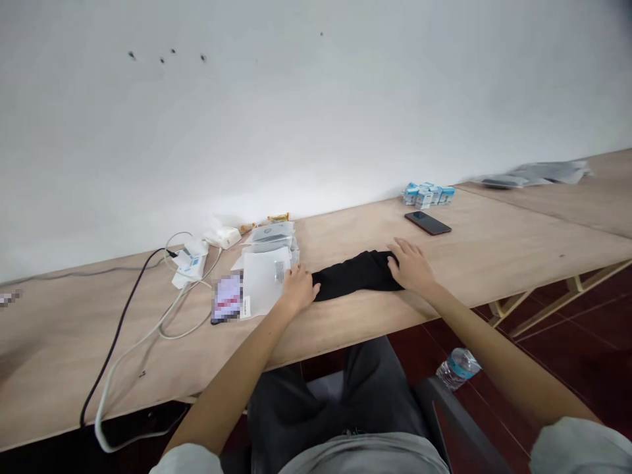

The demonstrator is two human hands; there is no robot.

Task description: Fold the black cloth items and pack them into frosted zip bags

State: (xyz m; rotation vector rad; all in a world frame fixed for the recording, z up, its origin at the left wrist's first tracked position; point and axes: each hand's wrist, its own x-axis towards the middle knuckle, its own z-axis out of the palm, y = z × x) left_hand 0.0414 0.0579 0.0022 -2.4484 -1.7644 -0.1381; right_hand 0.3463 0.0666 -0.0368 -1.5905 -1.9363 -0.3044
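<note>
A folded strip of black cloth (353, 275) lies lengthwise on the wooden table, between my hands. At its left end rests my left hand (298, 289), palm down with fingers stretched out and the thumb touching the cloth's edge. This hand also borders a frosted plastic bag (261, 280) with a small printed label. My right hand (413, 266) lies on the right end of the cloth, its fingers spread and pointing away from me. Part of the cloth is hidden beneath that hand.
A phone with a lit screen (227, 297) lies left of the bag, near white and black cables (131, 296) and a power adapter (224, 237). Back right are a dark phone (427, 222), small blue-white boxes (425, 195) and plastic-wrapped packs (538, 174). A water bottle (458, 368) is below the table.
</note>
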